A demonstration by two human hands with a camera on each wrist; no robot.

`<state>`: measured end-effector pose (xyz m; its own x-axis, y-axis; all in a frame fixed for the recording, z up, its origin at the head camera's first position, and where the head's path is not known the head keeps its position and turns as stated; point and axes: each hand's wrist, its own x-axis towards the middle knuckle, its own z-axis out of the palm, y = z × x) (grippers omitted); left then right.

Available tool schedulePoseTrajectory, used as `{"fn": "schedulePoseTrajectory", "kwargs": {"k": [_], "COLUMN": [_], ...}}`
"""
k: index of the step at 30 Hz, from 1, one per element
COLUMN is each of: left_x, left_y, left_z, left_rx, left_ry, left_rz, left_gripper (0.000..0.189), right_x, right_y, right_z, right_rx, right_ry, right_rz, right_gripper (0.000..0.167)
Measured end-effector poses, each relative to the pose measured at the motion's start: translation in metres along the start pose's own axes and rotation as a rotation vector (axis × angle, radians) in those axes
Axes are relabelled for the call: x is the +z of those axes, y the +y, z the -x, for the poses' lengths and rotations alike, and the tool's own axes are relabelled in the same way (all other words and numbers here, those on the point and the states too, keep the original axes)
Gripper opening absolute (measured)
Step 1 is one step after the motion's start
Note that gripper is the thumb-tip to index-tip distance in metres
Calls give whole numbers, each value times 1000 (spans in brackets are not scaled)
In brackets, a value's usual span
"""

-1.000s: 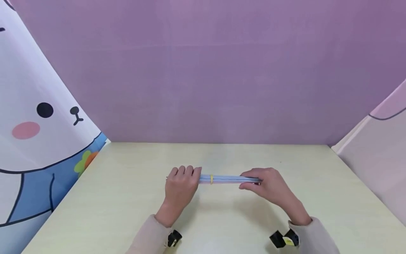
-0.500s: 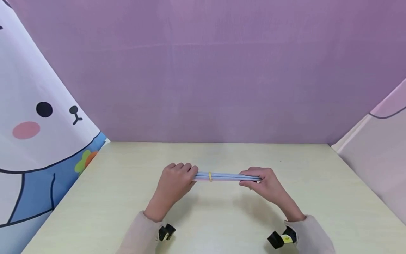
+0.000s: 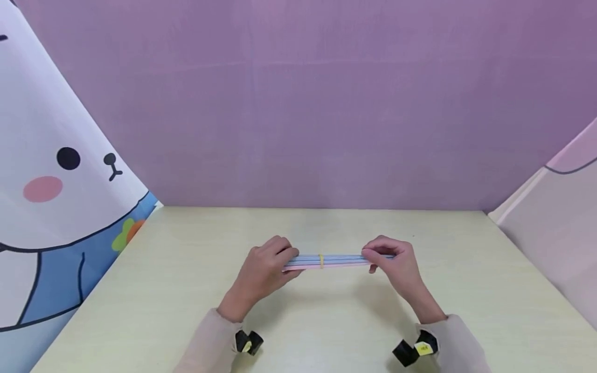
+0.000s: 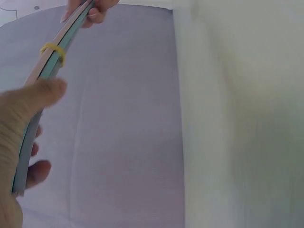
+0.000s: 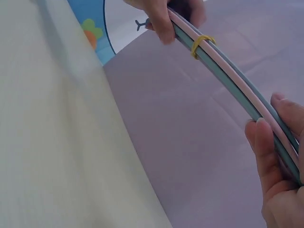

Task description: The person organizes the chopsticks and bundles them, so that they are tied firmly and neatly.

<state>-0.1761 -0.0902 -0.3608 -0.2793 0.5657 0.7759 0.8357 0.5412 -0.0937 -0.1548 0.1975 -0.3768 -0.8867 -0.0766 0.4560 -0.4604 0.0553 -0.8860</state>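
Note:
A bundle of slim pastel chopsticks [image 3: 342, 260], blue and pink, lies level between both hands above the table. A yellow rubber band [image 3: 321, 260] is wound round it near the middle; in the right wrist view the band [image 5: 202, 43] looks twisted. My left hand [image 3: 267, 268] grips the left end, thumb across the sticks in the left wrist view, with a blunt end of the bundle [image 4: 21, 178] by the palm. My right hand [image 3: 396, 261] pinches the right end between thumb and fingers. The band sits between the hands, untouched by either.
The pale table [image 3: 326, 331] extends beneath both hands. A purple cloth backdrop [image 3: 298, 103] rises at its far edge. Cartoon-printed cloth [image 3: 70, 217] hangs at the left and a pale panel [image 3: 555, 233] at the right. Black wrist cameras [image 3: 249, 342] sit at the cuffs.
The bundle has shifted a little to the right since half a second ago. My right thumb now lies over the near side of the sticks, and the left fingers have altered their grip.

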Motion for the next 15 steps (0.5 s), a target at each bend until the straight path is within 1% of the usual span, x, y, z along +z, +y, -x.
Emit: {"fn": "schedulePoseTrajectory", "kwargs": {"k": [1,2,3,4,6,8,9,11,12,15], "left_x": [1,1,3,4,8,11,12,12,12,10], "left_y": [-1,-2,-3,-3,-2,0,2,4,5,5], "left_z": [0,1,1,2,5,6,7,8,8,10], "left_rx": [-4,-22,-55,-102,-221,-350,-413,-504,-535,-601], "left_ry": [15,42,83,131,225,294,307,295,284,249], "left_rz": [71,157,247,334,487,592,613,645,659,691], "left_gripper": [28,27,24,20,14,19,22,28,29,34], "right_x": [-1,-1,-1,-1,2,5,7,9,9,9], "right_y": [0,0,0,0,1,2,3,5,6,10], "right_z": [0,0,0,0,1,2,3,4,5,7], "right_rx": [15,22,26,28,11,-22,-40,-70,-74,-64], "right_ry": [14,21,24,22,7,-15,-31,-63,-77,-125], "right_rz": [-1,-6,-9,-13,-17,-13,-6,25,43,104], "right_gripper": [5,6,6,6,5,3,4,8,10,19]}}
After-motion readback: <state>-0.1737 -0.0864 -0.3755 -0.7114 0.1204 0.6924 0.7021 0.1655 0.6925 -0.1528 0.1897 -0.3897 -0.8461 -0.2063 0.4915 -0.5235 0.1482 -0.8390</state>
